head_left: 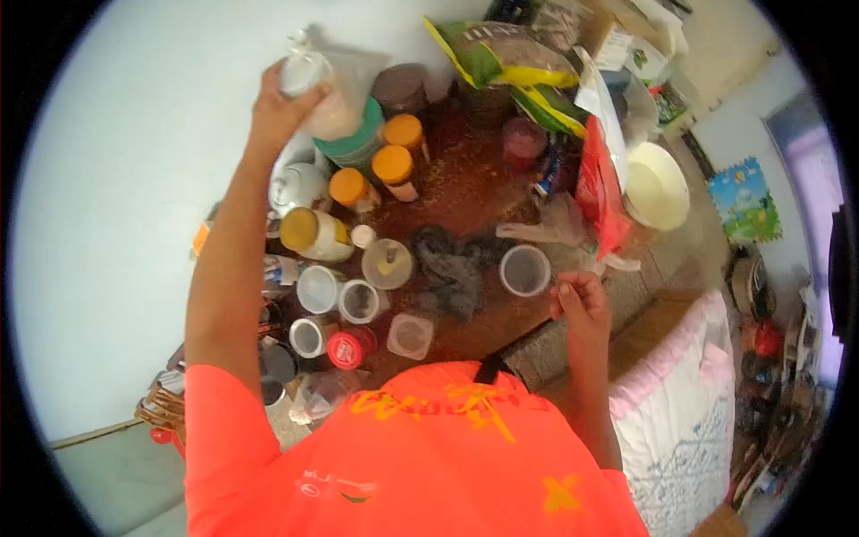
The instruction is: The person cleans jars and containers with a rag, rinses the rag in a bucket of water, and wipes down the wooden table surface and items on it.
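Note:
My left hand [284, 112] is closed round a white container in a clear plastic bag [333, 94], at the upper left above a green-lidded tub [353, 139]. Orange-lidded jars [392, 165] stand just to its right. My right hand [582, 300] is raised near the table's right edge, its fingers curled together; whether anything small is between them cannot be made out. Left of it sits a round clear container [524, 271]. A dark crumpled cloth or bag [447, 268] lies at the middle of the brown table [465, 170].
Several jars and tubs, among them a yellow-lidded jar [315, 234] and a red-lidded one [351, 347], crowd the left side. Yellow-green packets [510, 58], a red bag [599, 192] and a cream bowl [656, 186] are at the right. A padded quilt [680, 430] lies lower right.

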`<action>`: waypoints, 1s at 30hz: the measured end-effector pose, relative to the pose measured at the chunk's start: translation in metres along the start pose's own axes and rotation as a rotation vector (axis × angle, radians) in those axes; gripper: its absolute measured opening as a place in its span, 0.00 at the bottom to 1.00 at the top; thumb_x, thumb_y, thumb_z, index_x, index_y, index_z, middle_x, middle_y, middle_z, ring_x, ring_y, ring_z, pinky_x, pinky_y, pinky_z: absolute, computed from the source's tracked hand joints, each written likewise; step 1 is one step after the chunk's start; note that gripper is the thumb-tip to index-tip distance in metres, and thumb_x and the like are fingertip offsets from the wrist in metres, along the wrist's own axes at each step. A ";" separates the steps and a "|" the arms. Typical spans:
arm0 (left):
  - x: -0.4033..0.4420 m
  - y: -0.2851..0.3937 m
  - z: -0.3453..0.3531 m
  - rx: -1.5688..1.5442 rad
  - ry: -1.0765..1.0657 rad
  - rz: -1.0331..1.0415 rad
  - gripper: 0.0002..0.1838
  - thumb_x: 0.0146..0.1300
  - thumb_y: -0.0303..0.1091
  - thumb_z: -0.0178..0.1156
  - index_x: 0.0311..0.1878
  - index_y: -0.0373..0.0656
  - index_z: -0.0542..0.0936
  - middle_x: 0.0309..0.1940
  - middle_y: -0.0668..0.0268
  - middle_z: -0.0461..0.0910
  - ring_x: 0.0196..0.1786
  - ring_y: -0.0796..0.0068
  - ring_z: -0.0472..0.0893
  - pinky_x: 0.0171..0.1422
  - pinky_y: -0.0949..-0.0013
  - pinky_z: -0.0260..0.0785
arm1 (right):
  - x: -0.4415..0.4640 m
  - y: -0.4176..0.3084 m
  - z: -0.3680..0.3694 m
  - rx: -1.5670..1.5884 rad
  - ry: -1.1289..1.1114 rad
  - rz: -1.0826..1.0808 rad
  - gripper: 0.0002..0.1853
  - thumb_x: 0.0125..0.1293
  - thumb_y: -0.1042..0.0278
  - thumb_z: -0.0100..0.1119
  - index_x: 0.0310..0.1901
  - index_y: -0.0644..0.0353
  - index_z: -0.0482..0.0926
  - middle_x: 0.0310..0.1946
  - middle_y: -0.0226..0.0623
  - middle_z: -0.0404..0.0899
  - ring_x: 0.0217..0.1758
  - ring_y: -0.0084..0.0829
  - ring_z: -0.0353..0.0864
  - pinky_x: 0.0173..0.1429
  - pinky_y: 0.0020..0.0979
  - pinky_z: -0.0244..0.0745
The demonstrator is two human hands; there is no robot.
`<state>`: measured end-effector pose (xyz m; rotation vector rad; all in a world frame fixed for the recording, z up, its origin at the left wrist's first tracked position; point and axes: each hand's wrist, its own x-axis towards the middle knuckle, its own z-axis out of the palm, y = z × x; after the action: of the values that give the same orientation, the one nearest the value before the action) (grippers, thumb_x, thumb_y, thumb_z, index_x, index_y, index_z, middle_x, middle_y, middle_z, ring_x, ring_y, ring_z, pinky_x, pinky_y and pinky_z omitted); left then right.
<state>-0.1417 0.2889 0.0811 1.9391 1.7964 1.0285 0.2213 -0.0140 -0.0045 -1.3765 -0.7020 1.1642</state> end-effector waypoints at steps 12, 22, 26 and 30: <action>-0.034 0.020 -0.007 0.243 0.429 0.291 0.40 0.56 0.54 0.69 0.63 0.36 0.70 0.58 0.47 0.73 0.62 0.57 0.74 0.64 0.59 0.68 | 0.004 0.057 -0.018 -0.577 0.134 -0.108 0.24 0.60 0.65 0.67 0.56 0.62 0.72 0.45 0.40 0.77 0.44 0.34 0.79 0.48 0.34 0.75; -0.198 0.059 0.039 -0.155 -0.243 0.370 0.21 0.59 0.26 0.65 0.56 0.41 0.74 0.60 0.57 0.72 0.57 0.65 0.76 0.59 0.65 0.72 | 0.027 0.067 0.016 -1.096 -0.012 -0.497 0.52 0.47 0.61 0.77 0.72 0.57 0.56 0.67 0.52 0.62 0.67 0.55 0.65 0.69 0.49 0.61; -0.235 0.065 0.038 -0.258 -0.402 0.303 0.18 0.60 0.26 0.63 0.55 0.41 0.75 0.59 0.56 0.72 0.55 0.63 0.77 0.56 0.65 0.73 | 0.032 0.069 0.012 -0.999 -0.039 -0.504 0.53 0.47 0.59 0.77 0.73 0.59 0.55 0.69 0.51 0.61 0.68 0.52 0.65 0.70 0.47 0.61; -0.253 0.062 0.031 -0.358 -0.429 0.195 0.17 0.61 0.26 0.63 0.53 0.39 0.76 0.60 0.55 0.72 0.54 0.61 0.78 0.54 0.66 0.74 | 0.012 0.039 0.019 -0.236 -0.059 -0.216 0.50 0.53 0.53 0.73 0.74 0.60 0.55 0.68 0.45 0.63 0.68 0.40 0.66 0.68 0.40 0.64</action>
<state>-0.0646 0.0443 0.0253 1.9444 1.1289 0.8368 0.1995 -0.0024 -0.0420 -1.4247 -1.0297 0.9765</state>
